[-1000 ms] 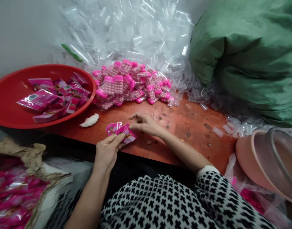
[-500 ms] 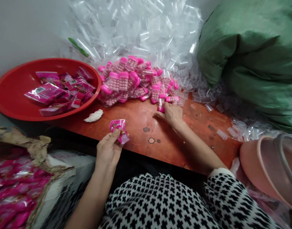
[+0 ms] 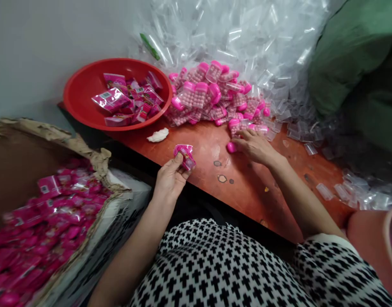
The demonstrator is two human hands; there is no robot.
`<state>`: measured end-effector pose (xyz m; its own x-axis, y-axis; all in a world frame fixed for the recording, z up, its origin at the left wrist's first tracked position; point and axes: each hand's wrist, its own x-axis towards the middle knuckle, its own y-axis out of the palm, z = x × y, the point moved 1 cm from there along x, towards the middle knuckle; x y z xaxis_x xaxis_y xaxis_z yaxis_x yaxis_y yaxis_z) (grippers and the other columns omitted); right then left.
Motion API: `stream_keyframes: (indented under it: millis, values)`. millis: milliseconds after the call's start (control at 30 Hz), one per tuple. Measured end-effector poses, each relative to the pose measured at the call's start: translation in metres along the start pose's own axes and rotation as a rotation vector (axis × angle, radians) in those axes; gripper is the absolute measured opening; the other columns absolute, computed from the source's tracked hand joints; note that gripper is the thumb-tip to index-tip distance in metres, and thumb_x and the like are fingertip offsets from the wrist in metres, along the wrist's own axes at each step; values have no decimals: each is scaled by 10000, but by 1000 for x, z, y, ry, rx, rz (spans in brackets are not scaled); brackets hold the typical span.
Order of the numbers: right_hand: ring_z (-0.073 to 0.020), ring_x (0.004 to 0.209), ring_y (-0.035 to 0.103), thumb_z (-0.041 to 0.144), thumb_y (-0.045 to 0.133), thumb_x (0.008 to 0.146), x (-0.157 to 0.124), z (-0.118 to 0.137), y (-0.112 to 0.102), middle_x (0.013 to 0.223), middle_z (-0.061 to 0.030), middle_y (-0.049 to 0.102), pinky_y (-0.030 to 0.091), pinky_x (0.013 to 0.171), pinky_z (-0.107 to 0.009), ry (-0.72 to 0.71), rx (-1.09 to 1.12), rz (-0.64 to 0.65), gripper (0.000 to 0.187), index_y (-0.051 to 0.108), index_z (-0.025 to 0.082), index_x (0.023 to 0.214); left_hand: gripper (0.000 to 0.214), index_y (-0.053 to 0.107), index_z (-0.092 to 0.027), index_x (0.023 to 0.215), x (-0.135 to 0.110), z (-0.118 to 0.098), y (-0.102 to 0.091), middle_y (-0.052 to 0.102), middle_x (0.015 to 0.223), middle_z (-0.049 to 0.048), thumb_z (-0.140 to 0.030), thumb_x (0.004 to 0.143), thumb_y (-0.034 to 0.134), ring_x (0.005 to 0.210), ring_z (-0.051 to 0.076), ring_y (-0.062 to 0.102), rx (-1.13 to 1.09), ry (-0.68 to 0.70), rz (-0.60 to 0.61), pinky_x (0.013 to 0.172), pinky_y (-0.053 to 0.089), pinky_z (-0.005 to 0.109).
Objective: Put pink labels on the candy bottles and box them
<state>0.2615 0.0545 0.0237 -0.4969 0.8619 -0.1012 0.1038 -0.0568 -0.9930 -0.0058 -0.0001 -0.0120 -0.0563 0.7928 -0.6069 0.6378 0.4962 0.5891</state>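
Fingers (image 3: 178, 160) of left hand (image 3: 169, 179) pinch a pink packet (image 3: 185, 150) mid-frame; right hand (image 3: 257, 147) at pink-capped containers (image 3: 200, 96), hold unclear, likely picking: needs one clean grasp.

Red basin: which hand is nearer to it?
Left. The left hand, holding a pink packet, is below and right of the red basin in view; the right hand is farther right, at the pink-capped jars.
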Motion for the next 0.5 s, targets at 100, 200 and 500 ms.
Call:
stream_keyframes:
  millis: [100,200,500]
  values:
    - [-292,1065,529,294,493,902,-8,4,6,1223,-170,609,413,832,-390,116,107,12,325,598,135,1165,98,640,-136,722,0,0,0,678,674,18,-176,797,690,605,116,650,-30,9,2,615,588,252]
    - [-260,837,593,376,609,817,-16,9,11,962,-135,677,418,671,-333,357,220,4,341,587,138,1059,106,643,-143,761,0,1,2,692,714,21,-215,780,719,649,124,670,-51,-8,-6,645,586,254]
    - [-104,372,492,484,645,804,-22,130,2,560,74,558,351,321,-199,491,1475,-231,367,484,222,1005,169,642,-139,855,0,2,-1,717,798,38,-267,783,726,744,148,703,-179,-18,-6,766,568,292]
